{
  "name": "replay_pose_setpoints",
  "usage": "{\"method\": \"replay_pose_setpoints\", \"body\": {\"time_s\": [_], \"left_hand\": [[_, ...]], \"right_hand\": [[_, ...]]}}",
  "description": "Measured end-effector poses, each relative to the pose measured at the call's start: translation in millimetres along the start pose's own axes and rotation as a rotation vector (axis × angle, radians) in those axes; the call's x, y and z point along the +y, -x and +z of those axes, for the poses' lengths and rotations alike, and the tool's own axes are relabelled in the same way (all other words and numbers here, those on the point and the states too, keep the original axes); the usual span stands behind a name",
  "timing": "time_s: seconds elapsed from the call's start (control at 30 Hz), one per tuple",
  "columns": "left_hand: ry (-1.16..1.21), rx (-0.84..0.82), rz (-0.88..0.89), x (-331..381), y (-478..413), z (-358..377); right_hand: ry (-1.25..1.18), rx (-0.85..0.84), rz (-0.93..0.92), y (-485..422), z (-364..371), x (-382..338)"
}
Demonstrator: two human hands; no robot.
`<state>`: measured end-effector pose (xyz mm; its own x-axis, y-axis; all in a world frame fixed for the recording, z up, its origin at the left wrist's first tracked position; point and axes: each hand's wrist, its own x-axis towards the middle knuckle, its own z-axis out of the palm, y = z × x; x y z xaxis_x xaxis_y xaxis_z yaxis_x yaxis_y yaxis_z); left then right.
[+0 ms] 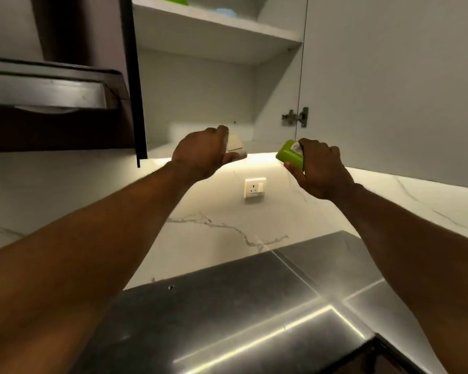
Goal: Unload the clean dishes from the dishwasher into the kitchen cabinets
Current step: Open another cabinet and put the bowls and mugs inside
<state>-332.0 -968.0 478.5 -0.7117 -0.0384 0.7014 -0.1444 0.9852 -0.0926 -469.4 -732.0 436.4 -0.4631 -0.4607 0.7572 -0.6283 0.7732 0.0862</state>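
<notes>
White wall socket (255, 187) sits on a marble-look backsplash (200, 220). Below the socket there's a shiny steel surface (241, 319) catching streaks of light. Up and left of the socket hangs a dark range hood (52, 103). A warm glow shows just above the socket.

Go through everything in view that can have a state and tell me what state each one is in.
Cabinet door, open.
Left hand, gripping a beige item.
Right hand, gripping a green cup, tilted.
Upper shelf, holds a green item and a blue item.
Wall socket, nothing plugged in.
</notes>
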Motion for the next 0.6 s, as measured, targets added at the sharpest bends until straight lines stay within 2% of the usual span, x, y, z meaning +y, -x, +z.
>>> {"method": "replay_pose_setpoints", "body": {"time_s": [0.2, 0.6], "left_hand": [[-0.082, 0.105, -0.021, 5, -57, -13], [-0.053, 0.232, -0.124, 14, -177, -56]], "right_hand": [[-0.063, 0.096, -0.059, -66, 8, 28], [-0.084, 0.257, -0.16, -190, -2, 76]]}}
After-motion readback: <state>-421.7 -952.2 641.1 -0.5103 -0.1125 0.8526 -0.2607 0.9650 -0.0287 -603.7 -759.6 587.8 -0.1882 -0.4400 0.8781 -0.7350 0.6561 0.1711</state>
